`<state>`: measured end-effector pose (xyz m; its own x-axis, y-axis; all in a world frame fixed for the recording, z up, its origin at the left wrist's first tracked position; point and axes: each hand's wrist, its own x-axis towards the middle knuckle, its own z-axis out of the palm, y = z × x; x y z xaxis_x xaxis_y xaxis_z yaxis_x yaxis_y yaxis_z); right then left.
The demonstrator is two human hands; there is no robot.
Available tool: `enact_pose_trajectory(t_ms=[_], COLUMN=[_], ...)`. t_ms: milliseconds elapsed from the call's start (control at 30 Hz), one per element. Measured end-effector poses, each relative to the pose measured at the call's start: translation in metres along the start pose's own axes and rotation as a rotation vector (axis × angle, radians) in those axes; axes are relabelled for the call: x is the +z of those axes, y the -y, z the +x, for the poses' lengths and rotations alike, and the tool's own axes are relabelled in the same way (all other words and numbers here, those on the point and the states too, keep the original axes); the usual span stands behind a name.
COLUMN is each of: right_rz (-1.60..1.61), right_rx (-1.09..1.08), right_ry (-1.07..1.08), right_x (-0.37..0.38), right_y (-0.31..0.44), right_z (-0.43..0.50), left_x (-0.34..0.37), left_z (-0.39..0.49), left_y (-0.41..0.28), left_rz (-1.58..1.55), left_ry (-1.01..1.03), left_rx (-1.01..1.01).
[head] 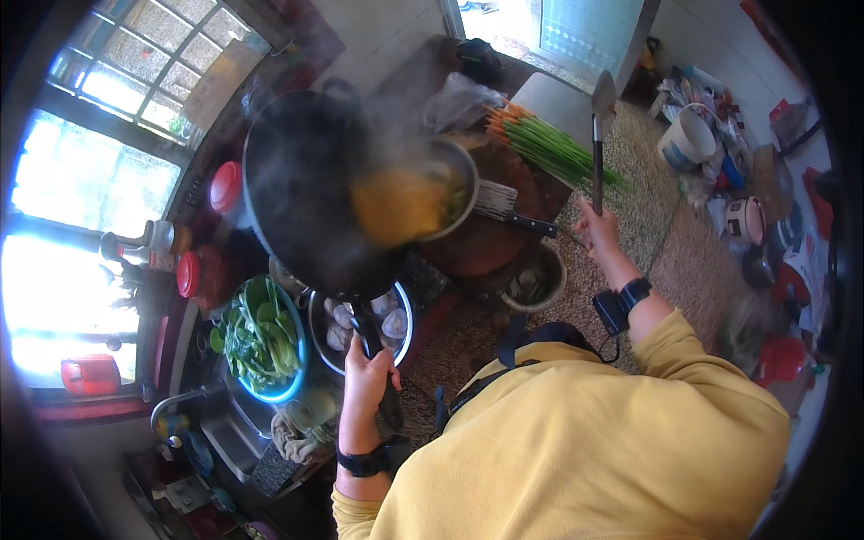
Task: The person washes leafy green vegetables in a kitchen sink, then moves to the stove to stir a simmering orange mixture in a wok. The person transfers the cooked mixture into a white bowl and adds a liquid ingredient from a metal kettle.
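My left hand [368, 381] grips the black handle of a large dark wok [304, 189], which is tipped toward a round metal bowl [466, 169]. Orange-yellow liquid [395, 209] runs over the wok's lower side into that bowl, where some pale green pieces show. Steam blurs the wok's inside. In my right hand [597, 229] is the dark handle of a long metal cooking spatula or ladle [604, 101], held upright with its head away from me. Beside the bowl, a cleaver [499, 201] with a black handle lies on a round wooden chopping board [503, 155].
A bunch of green stalks with orange ends [553, 145] lies past the board. Below the wok stand a bowl of pale round pieces [395, 324] and a blue basin [297, 378] of leafy greens. A bin [557, 287] sits below the board. A sink [233, 432] is at lower left.
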<state>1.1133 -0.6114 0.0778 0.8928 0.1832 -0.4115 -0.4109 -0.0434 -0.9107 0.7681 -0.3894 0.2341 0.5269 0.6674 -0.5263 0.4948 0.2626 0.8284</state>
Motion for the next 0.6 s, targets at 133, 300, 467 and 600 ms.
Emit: enact_pose_trajectory(t_ms=[133,300,467,600], right_rz=[0.035,-0.001,-0.027,-0.052], right_rx=[0.031,0.086,0.113,0.063], right_ry=[-0.018,-0.014,-0.01,-0.026], right_x=[-0.014,-0.013,-0.007,-0.002], right_y=[-0.011,-0.011,-0.007,-0.016], right_z=[0.0,-0.009,-0.013,-0.002], left_x=[0.013,0.023,0.025,0.02], left_z=[0.005,-0.001,-0.004,-0.003], left_y=[-0.005,-0.01,-0.01,-0.011], left_rz=[0.263,0.527,0.481,0.241], left_ry=[-0.114,-0.228,-0.229,-0.133], left_rx=[0.02,0.058,0.084,0.053])
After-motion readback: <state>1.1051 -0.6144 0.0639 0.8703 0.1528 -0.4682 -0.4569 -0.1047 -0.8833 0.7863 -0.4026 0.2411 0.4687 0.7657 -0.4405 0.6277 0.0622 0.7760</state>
